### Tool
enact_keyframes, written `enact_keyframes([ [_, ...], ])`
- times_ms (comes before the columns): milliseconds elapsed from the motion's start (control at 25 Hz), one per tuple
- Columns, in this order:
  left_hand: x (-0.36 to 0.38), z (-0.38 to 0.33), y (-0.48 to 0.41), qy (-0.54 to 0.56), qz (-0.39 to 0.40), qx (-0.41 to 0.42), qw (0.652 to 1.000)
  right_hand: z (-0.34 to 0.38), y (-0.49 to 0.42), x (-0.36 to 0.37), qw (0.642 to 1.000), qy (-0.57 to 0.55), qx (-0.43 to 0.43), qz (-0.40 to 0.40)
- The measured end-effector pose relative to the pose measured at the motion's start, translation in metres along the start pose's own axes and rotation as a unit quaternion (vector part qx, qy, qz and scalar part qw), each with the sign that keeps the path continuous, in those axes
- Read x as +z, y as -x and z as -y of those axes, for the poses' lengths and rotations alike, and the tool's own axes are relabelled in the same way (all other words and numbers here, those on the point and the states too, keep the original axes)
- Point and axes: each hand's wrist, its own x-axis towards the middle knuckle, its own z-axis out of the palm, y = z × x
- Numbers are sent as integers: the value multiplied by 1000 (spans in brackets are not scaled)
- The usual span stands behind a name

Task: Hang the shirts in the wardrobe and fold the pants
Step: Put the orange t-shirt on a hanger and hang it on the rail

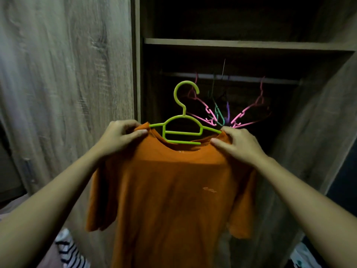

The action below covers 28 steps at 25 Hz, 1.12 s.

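The left hand (120,133) pinches the left shoulder of the orange short-sleeved cotton shirt (168,200) between thumb and curled fingers; the right hand (238,144) pinches the right shoulder likewise. The shirt sits on a lime-green plastic hanger (182,120), held up before the open wooden wardrobe (231,43). Its hook is below the metal rail (231,77), left of the pink, green and purple empty hangers (222,113). Both forearms reach forward, wrists level.
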Motion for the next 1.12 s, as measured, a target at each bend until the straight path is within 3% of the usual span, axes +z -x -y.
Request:
enact_keyframes([
  [160, 8, 0, 4, -153, -59, 1, 986, 7, -11, 6, 989, -118, 24, -88],
  [280, -2, 0, 5, -77, -81, -6, 994, 11, -14, 1, 991, -104, 3, -85],
  [360, -13, 0, 5, 11, -36, -12, 999, 11, -14, -5, 992, -104, -7, -76],
  [480, -25, -5, 5, 104, 18, -50, 993, -2, -14, -19, 992, -119, 11, -36],
  [600, -31, -6, 4, 140, -41, -79, 986, -28, 1, -22, 973, -199, 115, 11],
  [720, -42, 1, 0, 135, -84, -113, 981, -51, 27, -8, 931, -257, 217, 139],
  [800, -47, 4, -4, 128, -79, -127, 980, -65, 36, -6, 948, -220, 204, 108],
  [880, -48, 3, -6, 126, -72, -135, 980, -71, 34, -15, 975, -133, 180, 10],
  [1000, -43, 3, -6, 147, -71, -147, 976, -58, 14, -28, 979, -46, 135, -146],
  [1040, -41, 3, -6, 156, -70, -151, 974, -43, 3, -31, 983, -42, 93, -156],
  [1120, -36, 3, -6, 170, -60, -152, 972, -8, -18, -34, 997, -4, -2, -81],
])
